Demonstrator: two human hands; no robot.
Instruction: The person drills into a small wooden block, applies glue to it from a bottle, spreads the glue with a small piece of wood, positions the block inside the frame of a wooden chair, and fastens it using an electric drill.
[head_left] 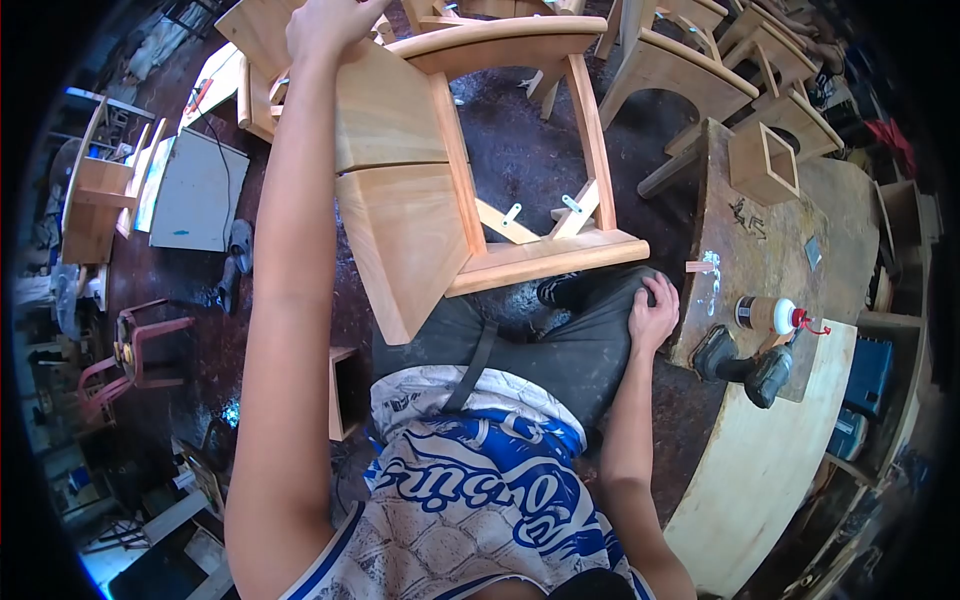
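A light wooden chair (460,270) lies tipped in front of my lap, its seat panel split by a dark gap and its open frame toward the right. Small metal brackets (512,214) show on the crossed braces inside the frame. My left hand (328,22) reaches to the chair's far upper edge and grips it; some fingers are cut off by the frame's top. On my right knee rests my right hand (655,312), fingers loosely spread, holding nothing. The chair's near rail (550,264) is close to that knee.
To the right, a worn workbench (840,210) carries a wooden box (762,165), loose screws (748,218), a glue bottle (776,314) with a red cap and a dark power tool (742,366). More wooden chairs (680,75) stand behind. A pink stool (135,350) is at left.
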